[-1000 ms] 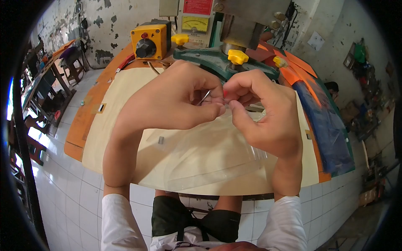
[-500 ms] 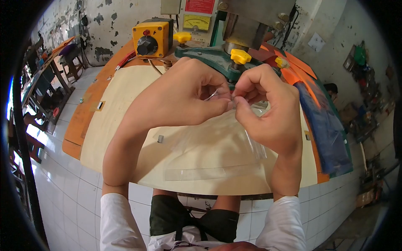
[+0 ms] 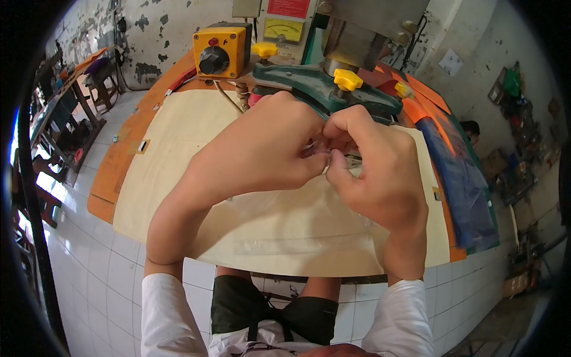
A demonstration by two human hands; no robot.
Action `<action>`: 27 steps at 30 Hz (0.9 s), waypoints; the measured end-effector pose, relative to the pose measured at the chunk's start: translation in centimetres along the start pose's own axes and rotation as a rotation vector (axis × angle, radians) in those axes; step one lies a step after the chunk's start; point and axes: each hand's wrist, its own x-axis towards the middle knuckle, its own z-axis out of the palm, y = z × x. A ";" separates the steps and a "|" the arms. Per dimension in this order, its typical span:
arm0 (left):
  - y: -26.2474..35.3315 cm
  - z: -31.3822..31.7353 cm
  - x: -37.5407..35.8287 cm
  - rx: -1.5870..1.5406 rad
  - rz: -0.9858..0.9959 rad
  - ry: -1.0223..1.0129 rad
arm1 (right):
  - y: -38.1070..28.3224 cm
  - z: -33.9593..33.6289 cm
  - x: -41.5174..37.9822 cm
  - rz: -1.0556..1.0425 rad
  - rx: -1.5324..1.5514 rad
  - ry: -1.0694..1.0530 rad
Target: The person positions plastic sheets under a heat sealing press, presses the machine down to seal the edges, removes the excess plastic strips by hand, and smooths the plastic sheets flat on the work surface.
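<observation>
Near the middle of the head view, my left hand (image 3: 262,149) and my right hand (image 3: 380,166) meet fingertip to fingertip. Both are pinched on a piece of clear plastic, mostly hidden by the fingers. A clear plastic sheet (image 3: 303,244) hangs or lies below them over the pale board (image 3: 160,172), its straight lower band near the board's front edge. Just behind the hands stands the green press arm (image 3: 297,83) with a yellow knob (image 3: 347,80).
A yellow control box (image 3: 221,52) with a black dial stands at the back left. Blue plastic sheets (image 3: 458,196) and orange sheets (image 3: 425,95) lie along the right edge. Part of a person's head (image 3: 470,128) shows beyond the table.
Both hands have moved slightly down and closer together, and my left hand has turned a little. The small grey piece on the board is now mostly covered by my left hand.
</observation>
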 end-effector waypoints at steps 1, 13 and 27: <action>0.0 0.1 0.0 -0.002 -0.001 0.001 | -0.1 0.0 0.0 -0.005 -0.030 -0.012; 0.0 0.1 0.1 0.035 0.061 0.042 | -0.1 0.2 0.2 0.099 0.101 -0.005; 0.6 -1.5 -0.2 -0.194 0.063 -0.047 | 2.8 -0.4 0.7 0.280 0.476 0.027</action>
